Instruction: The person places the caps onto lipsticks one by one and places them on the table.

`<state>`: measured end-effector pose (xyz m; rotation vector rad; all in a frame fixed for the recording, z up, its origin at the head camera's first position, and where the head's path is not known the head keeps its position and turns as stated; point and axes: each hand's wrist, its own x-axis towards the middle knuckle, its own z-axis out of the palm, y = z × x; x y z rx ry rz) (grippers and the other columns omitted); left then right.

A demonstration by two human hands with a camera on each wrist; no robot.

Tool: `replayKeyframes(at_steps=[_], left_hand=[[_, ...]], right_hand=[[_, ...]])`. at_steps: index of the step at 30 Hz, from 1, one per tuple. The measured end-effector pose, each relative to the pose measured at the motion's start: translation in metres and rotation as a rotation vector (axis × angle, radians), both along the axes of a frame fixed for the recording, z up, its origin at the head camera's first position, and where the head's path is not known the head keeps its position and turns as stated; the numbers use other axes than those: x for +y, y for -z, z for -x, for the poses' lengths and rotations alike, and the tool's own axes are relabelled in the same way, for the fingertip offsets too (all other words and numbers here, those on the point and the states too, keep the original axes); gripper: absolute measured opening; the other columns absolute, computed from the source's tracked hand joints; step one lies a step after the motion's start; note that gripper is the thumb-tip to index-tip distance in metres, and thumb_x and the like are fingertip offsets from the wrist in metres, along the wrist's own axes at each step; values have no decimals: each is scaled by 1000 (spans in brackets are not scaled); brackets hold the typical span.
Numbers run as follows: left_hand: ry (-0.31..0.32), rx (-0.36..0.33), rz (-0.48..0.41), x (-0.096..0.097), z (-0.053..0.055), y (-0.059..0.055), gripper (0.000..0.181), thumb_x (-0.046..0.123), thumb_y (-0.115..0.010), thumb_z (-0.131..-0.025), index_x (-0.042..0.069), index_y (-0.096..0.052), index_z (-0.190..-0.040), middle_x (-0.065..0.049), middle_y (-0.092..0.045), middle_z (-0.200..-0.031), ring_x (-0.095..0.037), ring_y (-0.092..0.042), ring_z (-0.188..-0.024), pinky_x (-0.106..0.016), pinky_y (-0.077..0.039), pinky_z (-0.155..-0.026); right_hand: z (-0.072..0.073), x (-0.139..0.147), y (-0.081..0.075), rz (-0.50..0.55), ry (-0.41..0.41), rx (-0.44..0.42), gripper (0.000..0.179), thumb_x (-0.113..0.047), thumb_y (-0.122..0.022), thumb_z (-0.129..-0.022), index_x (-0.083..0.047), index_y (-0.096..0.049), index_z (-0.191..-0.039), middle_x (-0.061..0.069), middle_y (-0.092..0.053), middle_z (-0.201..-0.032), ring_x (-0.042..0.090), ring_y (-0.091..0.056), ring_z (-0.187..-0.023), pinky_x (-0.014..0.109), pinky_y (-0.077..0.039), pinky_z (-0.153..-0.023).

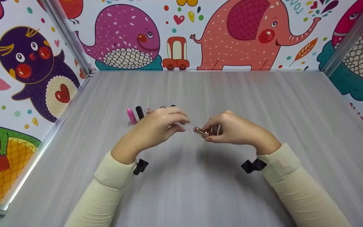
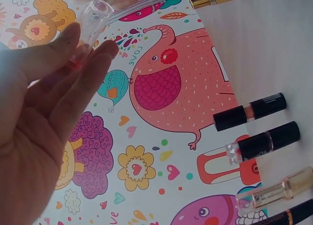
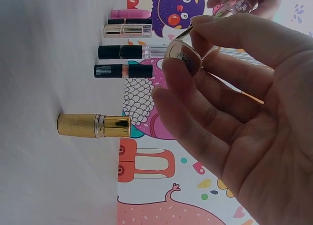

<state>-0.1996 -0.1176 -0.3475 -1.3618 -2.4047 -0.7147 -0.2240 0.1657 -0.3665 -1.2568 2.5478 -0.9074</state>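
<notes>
My left hand pinches a clear lipstick cap between thumb and fingers. My right hand grips a shiny rose-gold lipstick tube by its lower end, its flat gold base facing the right wrist camera. Both hands hover over the middle of the table, and the cap's open end meets the tube's upper end in the head view. Reddish colour shows through the cap in the left wrist view. Part of the tube is hidden by the right fingers.
Beyond the left hand stands a row of lipsticks: a pink tube, a black tube, a clear-and-gold one, two more black ones and a gold one. Cartoon-printed panels wall the grey table.
</notes>
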Motion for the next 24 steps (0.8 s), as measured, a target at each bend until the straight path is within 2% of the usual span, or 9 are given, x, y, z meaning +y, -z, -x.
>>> replayKeyframes(at_steps=[8, 20, 24], left_hand=[[-13, -6, 15, 0, -1, -2, 21, 9, -81, -95, 7, -80, -115, -5, -76, -113, -19, -74, -105, -31, -60, -94], [-9, 2, -5, -2, 0, -1, 21, 6, -81, -94, 5, -80, -115, -6, -76, -112, -19, -75, -104, -30, -61, -93], [-29, 5, -26, -3, 1, -2, 22, 4, -78, -96, 4, -78, -118, -7, -75, -113, -19, -74, -103, -30, -61, -92]], right_hand=[[0, 0, 0, -7, -2, 6, 14, -8, -83, -92, -8, -83, -106, -4, -78, -92, 8, -74, -80, 29, -62, -71], [-1, 0, -2, 7, -22, 7, 13, -7, -83, -91, -8, -82, -104, -4, -77, -90, 9, -73, -79, 30, -62, -70], [0, 1, -1, -1, -21, -2, 13, -8, -82, -92, -10, -82, -105, -6, -78, -91, 7, -73, -80, 29, -62, -71]])
